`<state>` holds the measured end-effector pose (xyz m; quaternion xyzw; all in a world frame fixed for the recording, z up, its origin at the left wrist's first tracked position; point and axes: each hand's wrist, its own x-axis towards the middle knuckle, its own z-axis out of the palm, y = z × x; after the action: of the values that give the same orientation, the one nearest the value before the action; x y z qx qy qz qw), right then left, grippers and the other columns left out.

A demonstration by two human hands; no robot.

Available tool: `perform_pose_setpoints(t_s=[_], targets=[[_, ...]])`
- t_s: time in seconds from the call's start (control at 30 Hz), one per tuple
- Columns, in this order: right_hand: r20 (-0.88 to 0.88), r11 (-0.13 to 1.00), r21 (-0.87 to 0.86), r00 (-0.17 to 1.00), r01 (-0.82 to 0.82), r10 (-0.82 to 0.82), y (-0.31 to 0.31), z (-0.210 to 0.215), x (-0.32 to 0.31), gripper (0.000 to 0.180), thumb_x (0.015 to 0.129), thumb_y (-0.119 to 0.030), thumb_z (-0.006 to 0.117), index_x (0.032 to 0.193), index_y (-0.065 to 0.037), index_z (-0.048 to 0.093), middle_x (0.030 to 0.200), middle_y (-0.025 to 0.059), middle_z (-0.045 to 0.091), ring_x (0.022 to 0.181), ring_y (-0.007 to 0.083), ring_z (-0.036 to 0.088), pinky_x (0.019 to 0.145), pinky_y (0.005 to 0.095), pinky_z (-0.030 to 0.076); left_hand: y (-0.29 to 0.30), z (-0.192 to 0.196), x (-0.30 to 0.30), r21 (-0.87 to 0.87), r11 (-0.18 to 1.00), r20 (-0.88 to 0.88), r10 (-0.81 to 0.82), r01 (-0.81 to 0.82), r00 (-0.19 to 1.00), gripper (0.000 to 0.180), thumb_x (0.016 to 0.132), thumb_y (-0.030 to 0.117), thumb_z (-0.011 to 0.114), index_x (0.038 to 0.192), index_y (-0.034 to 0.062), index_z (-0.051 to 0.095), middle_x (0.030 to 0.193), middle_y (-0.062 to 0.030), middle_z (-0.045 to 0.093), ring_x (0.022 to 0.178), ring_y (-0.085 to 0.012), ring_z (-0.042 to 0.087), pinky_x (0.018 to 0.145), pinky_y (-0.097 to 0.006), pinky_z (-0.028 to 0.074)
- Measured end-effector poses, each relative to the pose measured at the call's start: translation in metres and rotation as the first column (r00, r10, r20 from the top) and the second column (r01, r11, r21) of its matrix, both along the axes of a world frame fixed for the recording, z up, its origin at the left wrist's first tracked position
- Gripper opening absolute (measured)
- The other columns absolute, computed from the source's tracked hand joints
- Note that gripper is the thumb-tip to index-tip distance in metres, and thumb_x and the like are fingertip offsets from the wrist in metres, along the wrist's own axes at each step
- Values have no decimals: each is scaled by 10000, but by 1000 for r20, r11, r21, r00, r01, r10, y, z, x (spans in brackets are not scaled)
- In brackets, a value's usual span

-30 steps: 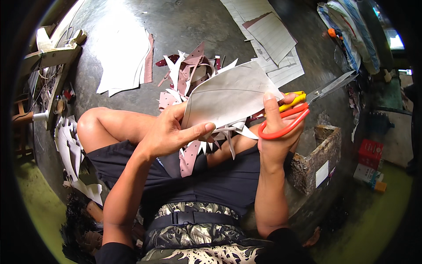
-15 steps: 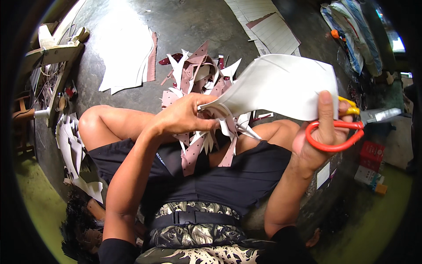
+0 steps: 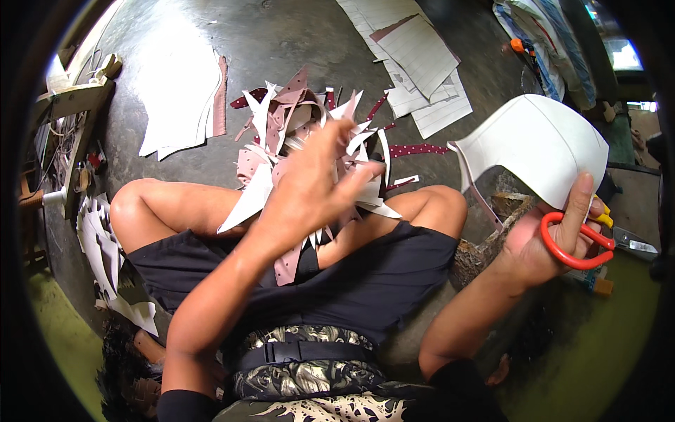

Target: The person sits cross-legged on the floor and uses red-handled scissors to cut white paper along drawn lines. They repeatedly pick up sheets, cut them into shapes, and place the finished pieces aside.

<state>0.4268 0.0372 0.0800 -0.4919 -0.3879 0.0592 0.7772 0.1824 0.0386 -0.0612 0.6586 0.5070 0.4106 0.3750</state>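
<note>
Right hand (image 3: 545, 239) grips the red-handled scissors (image 3: 578, 243), fingers through the loop, and pinches a curved white cut piece (image 3: 538, 144) held up off the floor. Left hand (image 3: 309, 190) hangs loosely open over the scrap pile (image 3: 295, 116) on our lap, holding nothing. White lined sheets (image 3: 422, 56) lie on the grey floor (image 3: 295, 35) near its far edge.

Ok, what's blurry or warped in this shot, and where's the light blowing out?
Head view: the left hand over the scrap pile is smeared by motion blur; the right hand with the red-handled scissors and the white cut piece is sharper. The fisheye bends the edges, with a black rim around. The window at upper right glares.
</note>
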Motion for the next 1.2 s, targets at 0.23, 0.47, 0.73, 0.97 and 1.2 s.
perform_pose_setpoints(t_s=[0.23,0.47,0.73,0.97,1.2], targets=[[-55,999,-13,998,-34,33,-14,-22,-32,202,914,-37,809,912,-23,608,918,13,601,853,111,618,838,297,541,-26,38,79,-381,283,879,405,880,250,480,990,581,674,1113,118,639,955,-7,695,792,-109,635,627,-252,506],[-46,988,-71,989,139,-142,-16,-18,26,227,899,-81,835,934,23,636,956,65,597,887,122,600,845,306,535,-34,-6,-14,-411,217,883,337,885,327,217,1093,317,591,1054,105,608,650,30,511,513,-72,435,411,-226,306],[-184,997,1,980,76,-74,-14,-7,6,219,895,-43,832,820,-90,632,886,10,649,862,122,627,877,329,529,-34,10,-50,-188,980,-547,-54,-60,835,817,899,301,827,1543,-6,427,1487,-312,509,1231,-469,609,1033,-495,520],[48,999,-12,998,40,-39,-8,2,-19,150,925,-89,812,862,-79,676,886,14,651,884,140,636,872,339,531,-19,-34,31,-42,958,-142,-288,285,947,600,939,236,716,1460,22,508,1217,-284,633,1068,-475,641,889,-518,532],[63,993,90,995,74,-80,-8,38,1,340,1027,-119,608,1280,95,684,1263,232,628,1182,324,623,1080,483,484,6,-33,40,114,992,-337,-14,56,941,535,873,82,685,1364,-52,521,1156,-283,617,915,-449,685,765,-507,570]])
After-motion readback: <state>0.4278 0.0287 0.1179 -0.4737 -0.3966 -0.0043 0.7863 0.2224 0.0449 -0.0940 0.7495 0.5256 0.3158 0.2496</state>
